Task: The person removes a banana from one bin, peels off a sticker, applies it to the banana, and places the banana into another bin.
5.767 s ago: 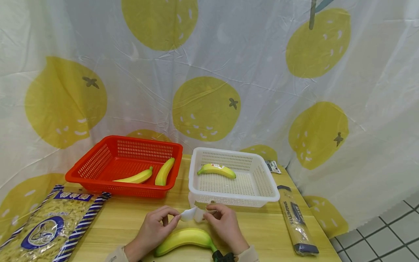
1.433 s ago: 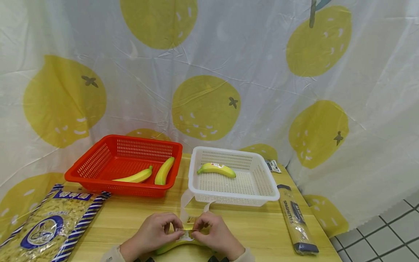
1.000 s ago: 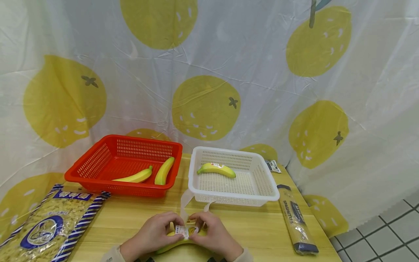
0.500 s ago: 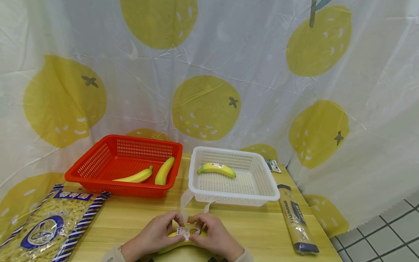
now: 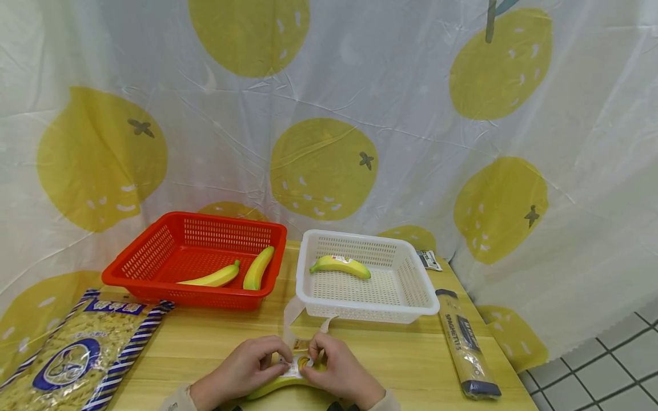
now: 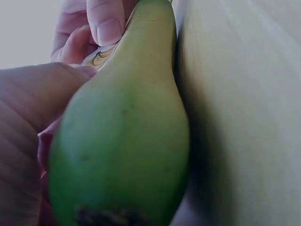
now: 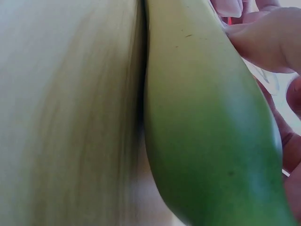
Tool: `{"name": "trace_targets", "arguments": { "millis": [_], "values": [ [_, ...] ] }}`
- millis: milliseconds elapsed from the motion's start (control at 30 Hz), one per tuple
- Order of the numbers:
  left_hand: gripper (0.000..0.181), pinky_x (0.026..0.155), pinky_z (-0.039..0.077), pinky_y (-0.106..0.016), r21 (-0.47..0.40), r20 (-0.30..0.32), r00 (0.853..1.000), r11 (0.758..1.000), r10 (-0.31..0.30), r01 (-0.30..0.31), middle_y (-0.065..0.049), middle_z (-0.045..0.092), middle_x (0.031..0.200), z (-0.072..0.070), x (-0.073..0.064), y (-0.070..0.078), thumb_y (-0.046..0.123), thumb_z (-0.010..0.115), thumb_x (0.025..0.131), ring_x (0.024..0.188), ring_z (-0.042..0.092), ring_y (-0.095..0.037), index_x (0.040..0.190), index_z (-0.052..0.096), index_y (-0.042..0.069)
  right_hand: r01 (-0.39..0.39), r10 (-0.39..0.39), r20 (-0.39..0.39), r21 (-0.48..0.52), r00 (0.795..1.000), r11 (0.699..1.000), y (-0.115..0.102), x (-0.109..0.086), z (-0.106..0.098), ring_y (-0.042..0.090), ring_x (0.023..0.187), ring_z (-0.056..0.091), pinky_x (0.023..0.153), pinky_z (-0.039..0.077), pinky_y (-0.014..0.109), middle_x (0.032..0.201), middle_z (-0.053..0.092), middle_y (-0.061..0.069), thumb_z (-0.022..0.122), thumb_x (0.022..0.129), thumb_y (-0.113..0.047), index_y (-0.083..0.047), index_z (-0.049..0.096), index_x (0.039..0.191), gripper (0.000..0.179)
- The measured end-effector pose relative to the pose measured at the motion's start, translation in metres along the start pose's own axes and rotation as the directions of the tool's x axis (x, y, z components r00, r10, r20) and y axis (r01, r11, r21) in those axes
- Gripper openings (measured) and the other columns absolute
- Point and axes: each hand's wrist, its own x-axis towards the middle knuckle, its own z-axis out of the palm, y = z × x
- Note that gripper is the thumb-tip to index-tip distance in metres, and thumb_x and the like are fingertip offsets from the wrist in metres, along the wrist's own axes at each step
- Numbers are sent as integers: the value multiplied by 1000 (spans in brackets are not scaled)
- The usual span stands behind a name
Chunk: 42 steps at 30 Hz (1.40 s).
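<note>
The label (image 5: 296, 368), tilted up a second ago, now lies against the banana (image 5: 280, 385) toward the near edge of the table (image 5: 411, 362); left hand (image 5: 250, 364) and right hand (image 5: 337, 367) pinch its opposite ends, so application appears nearly complete

A smooth, curved banana (image 5: 280, 385), yellow along its middle and green towards both ends, lies sideways on the wooden desk (image 5: 200, 345) right in front of you. Across its upper side sits a small white label (image 5: 296, 368) printed with a yellow banana picture near its right end, held between the fingertips of your left hand (image 5: 254, 365) and your right hand (image 5: 339, 368); how much of it is stuck down cannot be seen.
</note>
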Motion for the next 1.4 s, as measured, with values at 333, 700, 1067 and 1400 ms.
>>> {"name": "trace_targets", "arguments": {
  "millis": [333, 700, 1067, 1400],
  "values": [
    [17, 54, 42, -9, 11, 8, 1000, 1000, 10, -10, 8, 72, 101, -1, 1, 2, 11, 76, 94, 66, 46, 8, 103, 74, 25, 126, -126, 2, -25, 992, 992, 3, 0, 0, 1, 85, 57, 72, 52, 19, 92, 61, -8, 79, 90, -10, -18, 68, 89, 14],
    [17, 54, 44, -13, 34, 18, 998, 998, -60, 59, 13, 71, 101, -1, 1, 2, 13, 76, 94, 65, 43, 12, 103, 74, 28, 140, -140, -6, 2, 990, 990, 1, -1, -1, 9, 82, 60, 70, 54, 20, 96, 64, -5, 78, 92, -11, -14, 79, 95, 4],
    [18, 70, 55, -20, 67, 8, 993, 991, -114, 113, 14, 73, 99, -1, 1, 3, 11, 78, 92, 87, 65, 3, 100, 77, 26, 46, -46, 18, 18, 999, 999, -3, 0, -2, 12, 83, 60, 70, 53, 19, 100, 66, -3, 79, 91, -11, -11, 80, 98, 7],
    [11, 65, 51, -18, 59, 43, 971, 971, -234, 231, 15, 73, 99, -3, 2, 5, 20, 75, 96, 80, 59, 6, 101, 77, 29, 49, -49, 14, -2, 999, 999, -1, 0, -1, 4, 86, 58, 71, 53, 17, 101, 67, -3, 78, 92, -12, -11, 80, 99, 8]
  ]
}}
